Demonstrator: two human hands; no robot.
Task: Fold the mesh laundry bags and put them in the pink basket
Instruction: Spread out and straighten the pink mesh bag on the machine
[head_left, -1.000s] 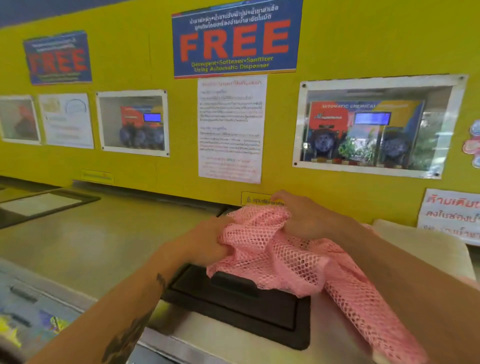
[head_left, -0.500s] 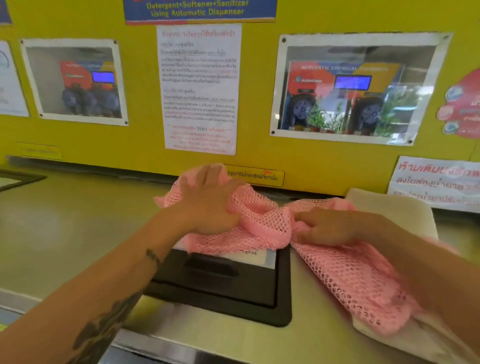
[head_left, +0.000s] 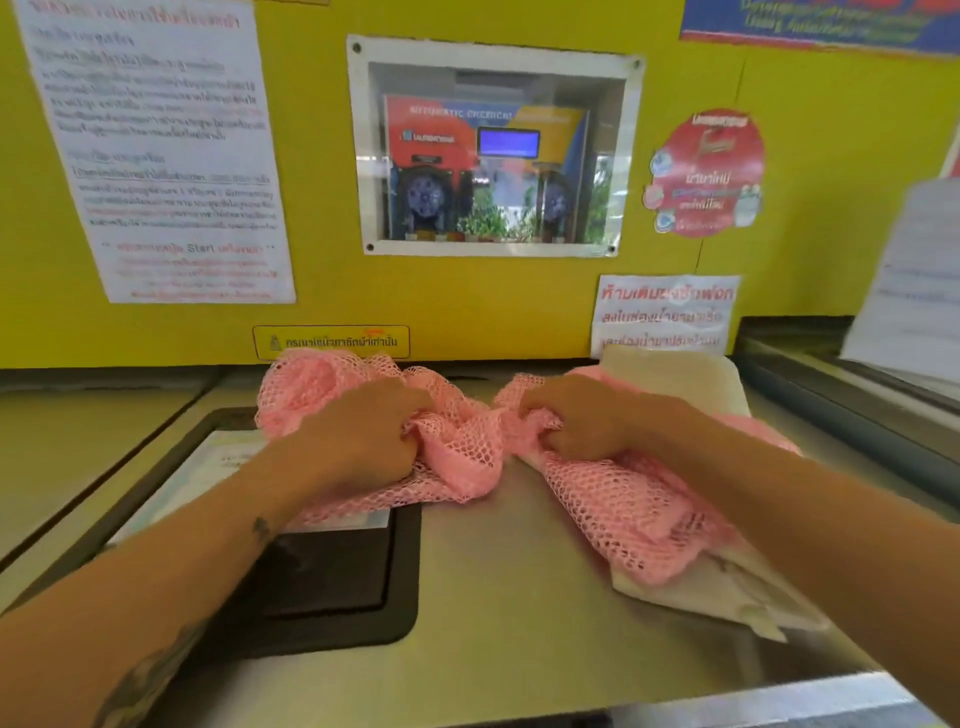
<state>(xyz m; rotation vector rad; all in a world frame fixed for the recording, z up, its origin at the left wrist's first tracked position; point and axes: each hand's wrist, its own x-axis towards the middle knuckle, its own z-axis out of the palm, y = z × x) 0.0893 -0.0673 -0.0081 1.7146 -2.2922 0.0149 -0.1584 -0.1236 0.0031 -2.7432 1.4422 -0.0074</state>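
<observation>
A pink mesh laundry bag (head_left: 618, 504) lies crumpled across the steel machine top (head_left: 509, 597), stretching from the black lid to the right. My left hand (head_left: 363, 436) clenches a bunch of the mesh at its left part, over the back of the lid. My right hand (head_left: 582, 421) grips another bunch of the same mesh a little to the right. A loose fold sags between the two hands. The pink basket is not in view.
A black dispenser lid (head_left: 322, 587) with a white label is set into the top under my left arm. A folded white cloth (head_left: 680, 379) lies under the bag at the right. The yellow wall (head_left: 322, 208) with notices and a window stands close behind.
My left hand went from flat on the mesh to a closed grip. Both hands have moved apart, spreading the bag sideways. The camera has moved closer and turned right.
</observation>
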